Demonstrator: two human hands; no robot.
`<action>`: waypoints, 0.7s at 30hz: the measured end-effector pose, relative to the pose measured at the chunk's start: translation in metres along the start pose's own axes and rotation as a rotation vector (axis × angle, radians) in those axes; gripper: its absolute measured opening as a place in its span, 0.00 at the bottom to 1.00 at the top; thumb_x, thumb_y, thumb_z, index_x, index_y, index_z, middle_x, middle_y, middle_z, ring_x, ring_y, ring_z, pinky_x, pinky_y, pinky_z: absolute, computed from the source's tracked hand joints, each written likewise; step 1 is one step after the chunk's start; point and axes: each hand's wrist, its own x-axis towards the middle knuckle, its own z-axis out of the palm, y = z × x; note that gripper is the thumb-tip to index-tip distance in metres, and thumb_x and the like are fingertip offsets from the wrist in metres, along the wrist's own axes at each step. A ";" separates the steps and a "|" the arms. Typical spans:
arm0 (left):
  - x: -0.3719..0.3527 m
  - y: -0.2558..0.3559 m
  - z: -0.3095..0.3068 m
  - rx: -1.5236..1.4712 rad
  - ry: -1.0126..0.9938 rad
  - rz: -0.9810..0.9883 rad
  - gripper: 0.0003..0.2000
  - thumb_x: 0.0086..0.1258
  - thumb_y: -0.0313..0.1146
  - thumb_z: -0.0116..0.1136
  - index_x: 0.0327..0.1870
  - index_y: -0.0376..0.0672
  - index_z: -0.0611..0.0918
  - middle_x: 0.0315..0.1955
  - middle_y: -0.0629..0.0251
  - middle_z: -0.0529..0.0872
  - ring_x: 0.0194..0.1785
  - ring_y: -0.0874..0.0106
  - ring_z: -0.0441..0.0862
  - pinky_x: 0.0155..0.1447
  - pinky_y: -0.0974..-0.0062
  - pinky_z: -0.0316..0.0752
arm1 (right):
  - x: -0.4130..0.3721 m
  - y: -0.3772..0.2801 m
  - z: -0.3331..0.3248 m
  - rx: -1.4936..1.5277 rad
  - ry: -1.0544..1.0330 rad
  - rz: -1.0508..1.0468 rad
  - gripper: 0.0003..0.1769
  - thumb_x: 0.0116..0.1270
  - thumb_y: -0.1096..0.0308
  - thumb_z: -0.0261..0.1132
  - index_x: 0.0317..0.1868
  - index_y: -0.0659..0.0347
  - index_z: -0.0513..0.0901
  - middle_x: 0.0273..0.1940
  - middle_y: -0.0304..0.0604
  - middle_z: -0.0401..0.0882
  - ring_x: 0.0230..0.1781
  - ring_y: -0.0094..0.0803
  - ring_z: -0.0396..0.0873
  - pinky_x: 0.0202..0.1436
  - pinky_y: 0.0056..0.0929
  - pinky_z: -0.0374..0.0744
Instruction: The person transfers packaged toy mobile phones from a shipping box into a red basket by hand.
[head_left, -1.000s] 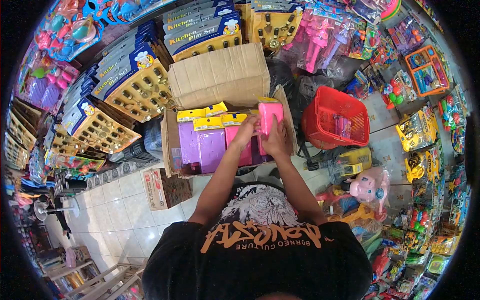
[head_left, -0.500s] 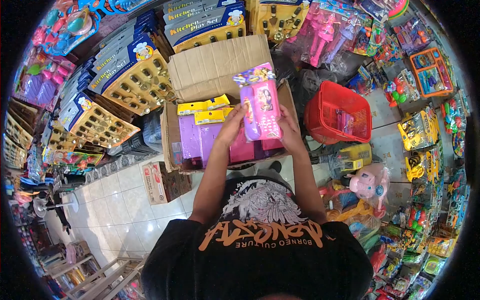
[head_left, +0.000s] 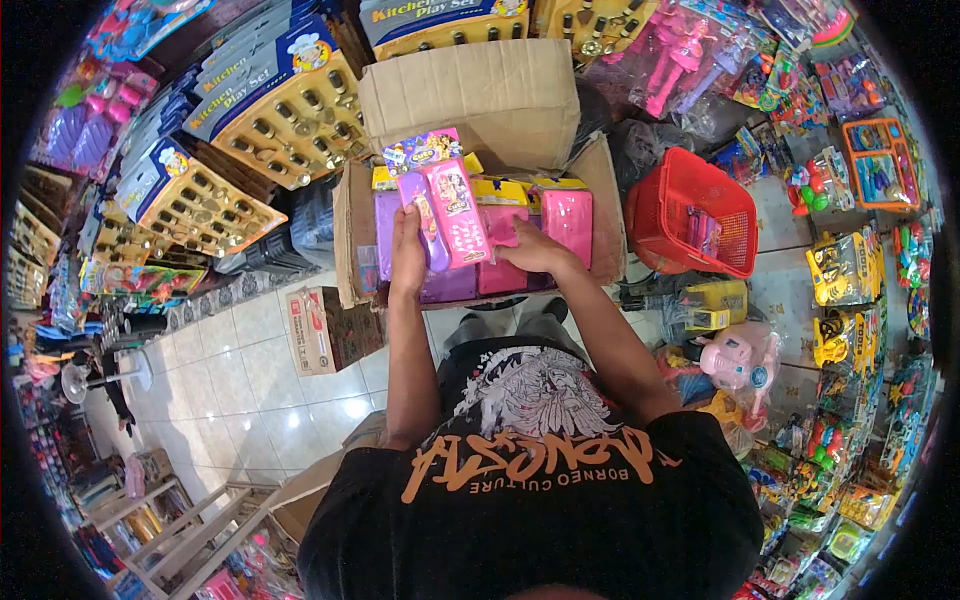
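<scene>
In the head view, my left hand (head_left: 406, 250) holds the toy (head_left: 452, 222), a pink and purple one on a printed card, gripped at its left long side, with its printed face up toward me. Its long axis runs away from me, nearly in line with my left forearm, the card end far from me and leaning a little to the left, the bottom end closer to my body. The toy is over the left and middle part of the open box (head_left: 611, 200), above the purple packs (head_left: 385, 240). My right hand (head_left: 540, 250) is to the right of the toy, reaching in over the near side of the box and slanting away to the left. Its fingers are parted, thumb set off from the forefinger, and they lie over the middle pink pack (head_left: 507, 226); I cannot tell whether they press on it or hang just above. That pack lies just beyond and under my right fingertips, its far end under a yellow strip, so the right hand is the nearer one to it. The other pink pack (head_left: 568, 228) lies at the right, just beyond my right wrist, its long side running away from me. The red basket (head_left: 680, 215) stands outside the box, to the right.
</scene>
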 end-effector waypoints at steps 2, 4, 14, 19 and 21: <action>-0.013 0.006 0.000 0.070 0.049 -0.086 0.30 0.73 0.50 0.39 0.66 0.32 0.62 0.62 0.55 0.66 0.65 0.68 0.61 0.68 0.74 0.52 | 0.008 0.000 0.011 -0.061 -0.010 0.048 0.56 0.58 0.40 0.59 0.67 0.79 0.43 0.68 0.71 0.45 0.71 0.53 0.49 0.72 0.35 0.54; -0.016 0.004 -0.002 0.030 0.042 -0.068 0.30 0.73 0.51 0.40 0.64 0.32 0.63 0.59 0.55 0.69 0.62 0.68 0.64 0.66 0.74 0.54 | 0.013 -0.002 0.018 -0.114 0.058 0.134 0.61 0.56 0.39 0.61 0.67 0.80 0.36 0.68 0.74 0.37 0.71 0.56 0.45 0.72 0.35 0.54; 0.002 -0.029 -0.014 -0.119 0.032 -0.054 0.25 0.72 0.49 0.41 0.57 0.34 0.69 0.48 0.59 0.75 0.52 0.69 0.70 0.60 0.74 0.60 | 0.013 -0.001 0.026 -0.122 0.267 0.167 0.67 0.47 0.41 0.69 0.67 0.77 0.36 0.68 0.71 0.40 0.69 0.58 0.49 0.70 0.36 0.58; -0.006 -0.012 -0.007 -0.071 0.057 -0.027 0.22 0.72 0.46 0.41 0.55 0.36 0.69 0.45 0.60 0.75 0.50 0.70 0.71 0.57 0.75 0.62 | -0.018 0.007 -0.001 0.779 0.228 0.168 0.43 0.51 0.59 0.68 0.64 0.61 0.54 0.54 0.47 0.70 0.55 0.41 0.72 0.56 0.43 0.72; -0.007 -0.010 -0.005 -0.099 0.059 -0.046 0.21 0.72 0.46 0.41 0.55 0.36 0.69 0.45 0.61 0.75 0.50 0.71 0.71 0.57 0.75 0.63 | -0.028 0.018 -0.002 1.006 0.286 0.154 0.40 0.52 0.62 0.67 0.63 0.58 0.56 0.50 0.45 0.72 0.52 0.35 0.74 0.50 0.46 0.76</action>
